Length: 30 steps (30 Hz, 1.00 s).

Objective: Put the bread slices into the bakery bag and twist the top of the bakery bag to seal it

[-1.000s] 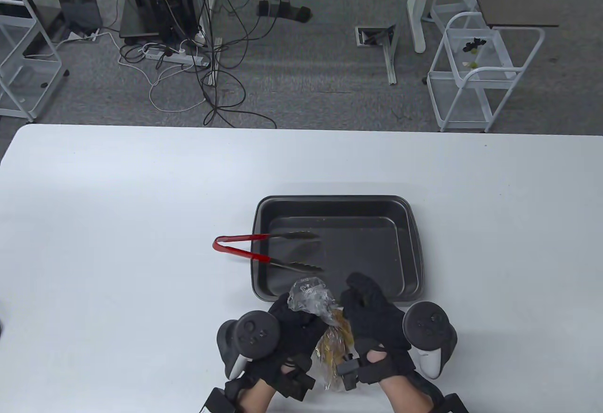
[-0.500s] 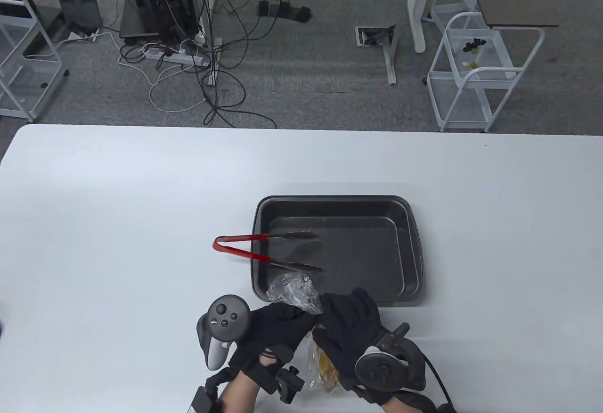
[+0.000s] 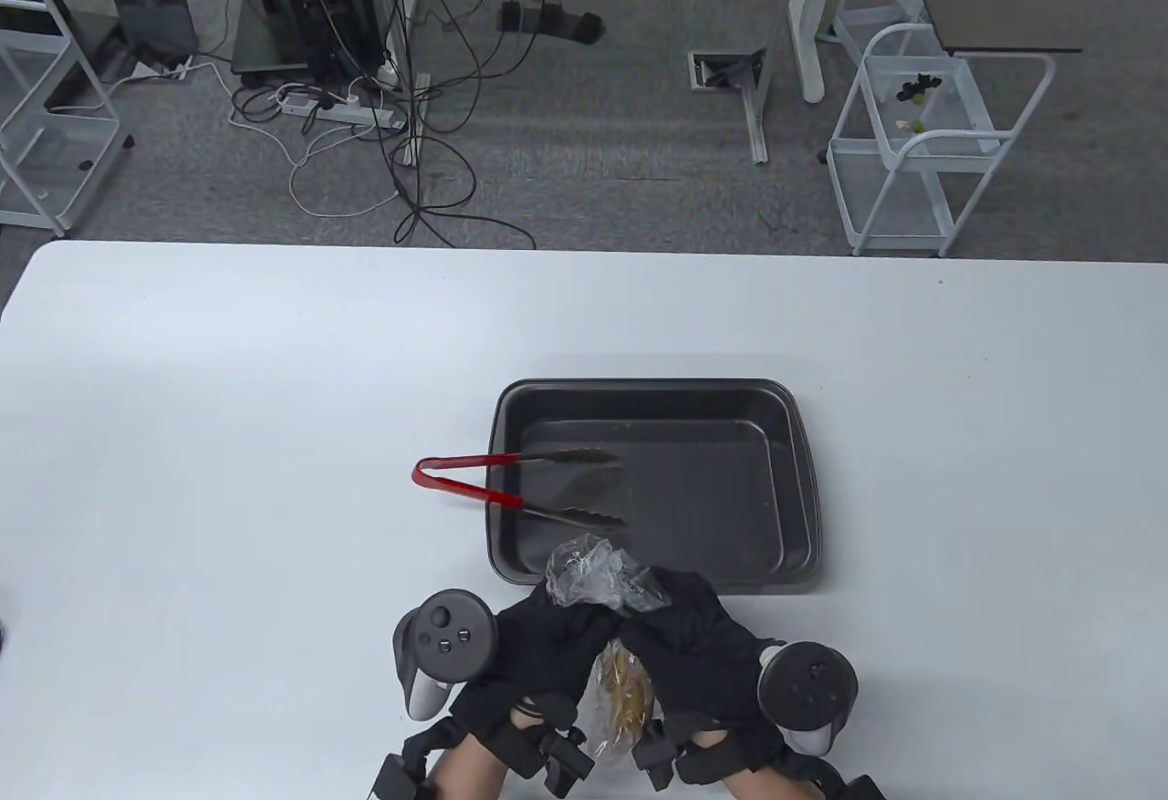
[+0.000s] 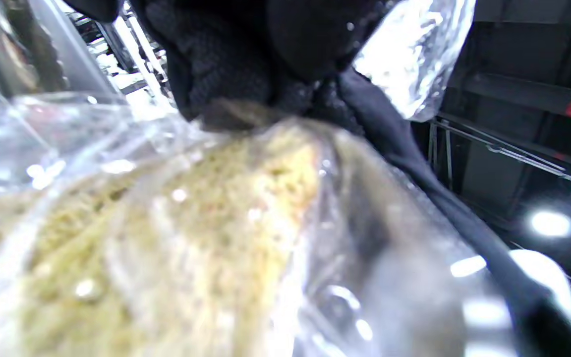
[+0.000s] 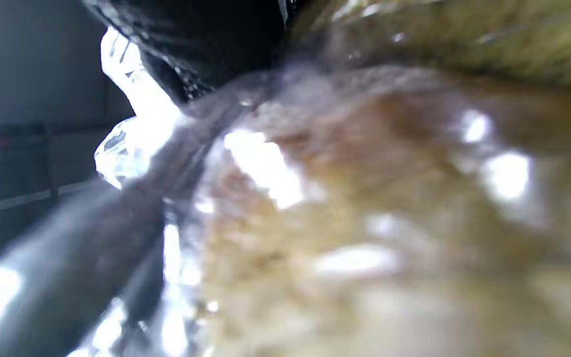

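A clear bakery bag point(image 3: 622, 695) with golden bread slices point(image 3: 628, 689) inside sits at the table's near edge, between my two gloved hands. Its gathered top point(image 3: 591, 570) sticks up as a crinkled tuft just in front of the tray. My left hand point(image 3: 557, 631) and right hand point(image 3: 680, 627) both grip the bag's neck from either side, fingers curled round it. The left wrist view shows the bread point(image 4: 176, 238) through plastic under my dark fingers point(image 4: 246, 64). The right wrist view is a blurred close-up of the bread point(image 5: 355, 238) in plastic.
A dark baking tray point(image 3: 794, 490) lies just beyond my hands, with nothing on it but the tips of red-handled tongs point(image 3: 474, 490) that rest across its left rim. The white table point(image 3: 228, 435) stretches out on both sides.
The bag's top has turned between my hands. My right hand rolled over, so its tracker swung from far right to low and back right. The tuft shifted left, then back toward centre.
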Motion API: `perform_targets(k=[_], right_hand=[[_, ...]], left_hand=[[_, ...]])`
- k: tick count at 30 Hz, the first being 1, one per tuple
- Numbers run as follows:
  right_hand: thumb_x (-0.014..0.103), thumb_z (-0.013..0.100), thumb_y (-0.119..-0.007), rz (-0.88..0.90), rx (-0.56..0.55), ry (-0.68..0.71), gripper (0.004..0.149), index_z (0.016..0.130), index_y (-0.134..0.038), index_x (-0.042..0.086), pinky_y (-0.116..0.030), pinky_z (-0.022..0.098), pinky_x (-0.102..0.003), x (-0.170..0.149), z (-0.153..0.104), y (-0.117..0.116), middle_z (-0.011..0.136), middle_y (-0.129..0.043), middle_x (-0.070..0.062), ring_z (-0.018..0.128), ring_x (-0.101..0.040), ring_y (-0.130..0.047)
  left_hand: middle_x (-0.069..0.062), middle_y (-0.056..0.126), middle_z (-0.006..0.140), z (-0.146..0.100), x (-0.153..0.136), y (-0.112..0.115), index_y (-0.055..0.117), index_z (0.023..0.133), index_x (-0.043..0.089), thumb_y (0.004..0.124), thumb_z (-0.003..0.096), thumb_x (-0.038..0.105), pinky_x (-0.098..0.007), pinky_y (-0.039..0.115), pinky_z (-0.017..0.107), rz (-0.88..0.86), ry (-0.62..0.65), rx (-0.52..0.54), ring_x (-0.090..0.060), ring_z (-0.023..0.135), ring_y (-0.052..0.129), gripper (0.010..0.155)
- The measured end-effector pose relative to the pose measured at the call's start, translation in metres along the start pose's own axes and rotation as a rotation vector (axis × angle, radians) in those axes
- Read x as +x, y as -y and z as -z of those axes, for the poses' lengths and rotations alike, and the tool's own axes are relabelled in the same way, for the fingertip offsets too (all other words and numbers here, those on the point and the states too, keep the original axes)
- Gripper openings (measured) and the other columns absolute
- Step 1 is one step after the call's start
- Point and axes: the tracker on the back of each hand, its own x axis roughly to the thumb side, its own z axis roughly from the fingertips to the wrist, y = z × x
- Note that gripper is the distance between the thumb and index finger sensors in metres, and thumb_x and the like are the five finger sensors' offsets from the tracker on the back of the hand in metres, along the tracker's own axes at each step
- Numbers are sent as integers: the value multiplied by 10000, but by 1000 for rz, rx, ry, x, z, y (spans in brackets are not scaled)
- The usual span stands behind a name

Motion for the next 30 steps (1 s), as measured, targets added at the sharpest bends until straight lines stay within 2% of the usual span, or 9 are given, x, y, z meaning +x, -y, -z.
perform_targets(k=[6,10,12,15,18,20,24,26,30], right_hand=[[238,368,-963,-32,45,46,458,796,-851,117,-526,634,-727,0,4,7,839,-862,-245,725,-497,-842],[254,361,-963,-121,61,83,499,811,-829,84,-576,623,-715,5,4,4,796,-909,-232,679,-475,-898],[253,364,-963,-102,73,69,497,809,-824,79,-567,622,-722,4,6,5,788,-911,-233,673,-473,-899],[243,379,-943,-133,97,65,496,803,-808,24,-568,615,-734,5,8,6,758,-917,-246,642,-479,-911],[275,393,-941,-144,143,87,508,795,-817,-9,-581,605,-743,3,9,4,715,-935,-242,590,-458,-934],[273,384,-942,-98,168,88,499,788,-828,3,-571,607,-750,1,15,8,709,-939,-234,586,-450,-931],[248,394,-913,186,281,20,492,806,-810,-1,-513,616,-778,-11,23,15,732,-912,-245,608,-463,-899],[243,397,-889,282,331,4,487,812,-802,3,-500,613,-786,-16,24,17,743,-900,-242,618,-463,-889],[238,376,-862,438,406,-50,482,802,-813,18,-477,609,-804,-24,28,17,739,-905,-230,618,-456,-888]], left_hand=[[-94,925,851,-1,13,6,711,967,61,784,465,205,-688,499,809,129,45,-25,-229,714,999,527],[-82,972,802,-6,28,7,724,954,51,807,459,218,-671,544,806,333,69,26,-209,659,1041,530],[-84,971,801,-6,27,7,720,960,63,811,466,218,-670,545,806,318,70,18,-211,657,1042,525],[-95,904,839,-6,23,12,702,996,133,794,505,232,-696,486,802,265,-3,19,-234,703,965,509],[-121,730,948,-8,28,16,623,1057,299,792,501,289,-709,399,815,437,-58,68,-284,792,825,582],[-105,738,955,-8,29,11,661,1040,334,795,484,390,-693,440,812,543,-43,86,-266,798,839,575],[-129,651,1032,-9,21,-2,635,1059,322,753,511,380,-696,386,823,383,-40,105,-308,894,764,564],[-123,624,1051,-11,20,-9,622,1064,324,755,518,392,-690,376,831,374,-26,142,-309,918,739,566],[-95,617,1066,-15,30,-12,652,1043,341,795,504,412,-679,375,845,408,126,168,-296,948,722,562]])
